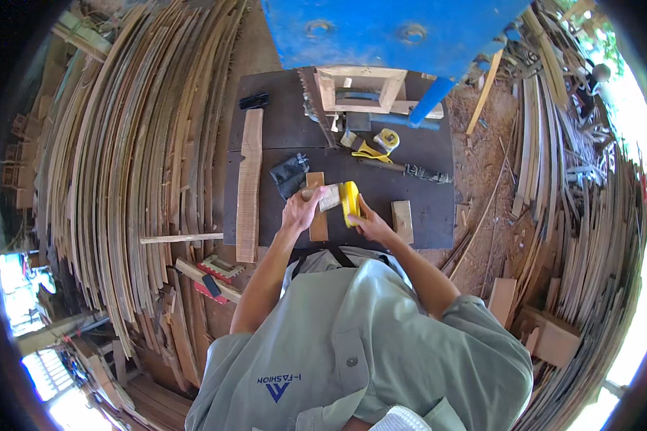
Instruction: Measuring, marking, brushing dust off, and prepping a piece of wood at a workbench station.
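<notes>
My left hand is closed around one end of a short pale piece, which looks like a wood block. Against its right end stands a rounded yellow tool, gripped by my right hand; its exact kind cannot be made out. Both are held above a dark tabletop, close to my body. Below the pale piece lies a flat brown wooden board. A black pouch-like thing lies just beyond my left hand. Off to the right of my right hand rests a small wood block.
A long plank lies at the table's left. Farther back are a saw, a wooden frame, a yellow-handled brush, a yellow tape measure and a dark-handled tool. A blue surface overhangs the far edge. Stacked timber lines both sides.
</notes>
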{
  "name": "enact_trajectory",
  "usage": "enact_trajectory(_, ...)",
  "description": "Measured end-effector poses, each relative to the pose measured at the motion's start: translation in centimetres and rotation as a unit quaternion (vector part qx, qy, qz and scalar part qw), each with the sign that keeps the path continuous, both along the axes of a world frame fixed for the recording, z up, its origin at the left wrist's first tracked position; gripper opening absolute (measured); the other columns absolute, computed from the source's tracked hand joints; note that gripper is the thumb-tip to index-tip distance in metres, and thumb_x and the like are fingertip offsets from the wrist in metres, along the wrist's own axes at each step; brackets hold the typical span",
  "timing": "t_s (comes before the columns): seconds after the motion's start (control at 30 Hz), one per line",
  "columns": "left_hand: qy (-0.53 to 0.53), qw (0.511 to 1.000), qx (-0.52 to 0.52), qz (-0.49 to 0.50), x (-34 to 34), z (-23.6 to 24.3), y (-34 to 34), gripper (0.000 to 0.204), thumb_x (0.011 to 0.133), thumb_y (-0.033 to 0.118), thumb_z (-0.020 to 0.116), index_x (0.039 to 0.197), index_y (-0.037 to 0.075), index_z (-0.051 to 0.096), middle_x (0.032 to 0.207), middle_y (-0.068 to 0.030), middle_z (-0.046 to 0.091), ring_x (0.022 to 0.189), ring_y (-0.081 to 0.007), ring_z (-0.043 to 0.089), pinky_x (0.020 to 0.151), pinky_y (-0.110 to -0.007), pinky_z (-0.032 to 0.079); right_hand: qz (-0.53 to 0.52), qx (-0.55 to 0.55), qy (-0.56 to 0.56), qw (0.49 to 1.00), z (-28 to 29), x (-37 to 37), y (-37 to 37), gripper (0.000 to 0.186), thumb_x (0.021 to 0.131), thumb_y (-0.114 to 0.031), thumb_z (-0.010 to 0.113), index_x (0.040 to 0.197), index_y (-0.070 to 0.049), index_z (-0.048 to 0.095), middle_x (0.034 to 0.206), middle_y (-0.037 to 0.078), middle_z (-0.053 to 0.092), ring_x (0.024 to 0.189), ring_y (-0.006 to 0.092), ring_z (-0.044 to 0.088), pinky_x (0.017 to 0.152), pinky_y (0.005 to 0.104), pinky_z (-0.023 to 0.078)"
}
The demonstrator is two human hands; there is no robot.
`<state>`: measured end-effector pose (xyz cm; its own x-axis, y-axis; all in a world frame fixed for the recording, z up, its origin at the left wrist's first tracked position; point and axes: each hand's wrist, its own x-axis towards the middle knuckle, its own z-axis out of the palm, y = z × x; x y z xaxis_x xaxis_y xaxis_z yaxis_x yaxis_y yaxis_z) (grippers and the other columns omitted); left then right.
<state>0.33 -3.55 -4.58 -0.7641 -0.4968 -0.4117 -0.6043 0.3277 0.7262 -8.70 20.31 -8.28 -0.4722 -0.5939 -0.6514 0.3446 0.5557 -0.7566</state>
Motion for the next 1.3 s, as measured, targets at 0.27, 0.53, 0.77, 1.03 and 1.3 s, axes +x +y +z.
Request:
enact_trajectory(0.27, -0.056, 0.996, 0.070, 0.007, 1.1, -0.2, -0.3, 0.090, 0.083, 0.085, 0.057, 0.106, 0.000, 0.078, 0.094, -0.0204, 0.078, 0.104, -0.0360, 0.075, 0.094, -0.045, 0.056, 0.108, -0.039, 0.002, 0.993, 3.7, -0.5, 1.2, 0.101, 0.094, -0.050, 0.070, 0.169, -0.018, 0.010, 0.084, 0.006, 0.066, 0.066, 0.0135, 0.061, 0.059, 0.0305, 0.051)
enact_trajectory(0.53, -0.034, 0.981, -0.125, -0.145, 1.9, 5.7, 2.2, 0.073, 0.073, 0.068, 0.079, 0.111, 0.006, 0.078, 0.104, -0.0201, 0.077, 0.100, -0.0365, 0.075, 0.090, -0.046, 0.058, -0.041, -0.116, 0.065, 0.990, 6.4, -0.9, 1.6, 0.072, 0.098, -0.044, 0.058, 0.161, -0.014, 0.041, 0.095, 0.008, 0.068, 0.067, 0.0135, 0.062, 0.063, 0.0284, 0.053)
enact_trajectory(0.77, -0.022, 0.973, -0.174, -0.149, 1.9, 4.4, 2.8, 0.075, 0.074, 0.073, 0.078, 0.116, 0.011, 0.076, 0.100, -0.0213, 0.076, 0.099, -0.0389, 0.073, 0.087, -0.049, 0.058, 0.120, 0.098, 0.238, 0.959, 4.9, -2.1, 2.1, 0.062, 0.100, -0.041, 0.057, 0.158, -0.026, 0.045, 0.106, 0.027, 0.073, 0.095, 0.0401, 0.073, 0.088, 0.0446, 0.055)
enact_trajectory(1.03, -0.003, 0.973, -0.134, -0.190, 2.0, 5.2, 2.1, 0.083, 0.069, 0.079, 0.078, 0.125, 0.019, 0.075, 0.102, -0.0186, 0.077, 0.097, -0.0379, 0.074, 0.086, -0.048, 0.058, 0.079, 0.080, 0.207, 0.972, 3.6, -1.0, 3.0, 0.068, 0.100, -0.045, 0.061, 0.161, -0.023, 0.040, 0.105, 0.023, 0.074, 0.084, 0.0272, 0.071, 0.085, 0.0415, 0.055)
enact_trajectory(1.3, 0.007, 0.975, -0.104, -0.197, 1.7, 4.6, 2.7, 0.081, 0.067, 0.075, 0.082, 0.119, 0.013, 0.076, 0.104, -0.0193, 0.077, 0.099, -0.0378, 0.074, 0.090, -0.047, 0.058, 0.039, -0.022, 0.143, 0.989, 4.6, 0.4, 3.4, 0.070, 0.099, -0.047, 0.062, 0.161, -0.022, 0.041, 0.104, 0.019, 0.073, 0.083, 0.0238, 0.069, 0.083, 0.0376, 0.055)
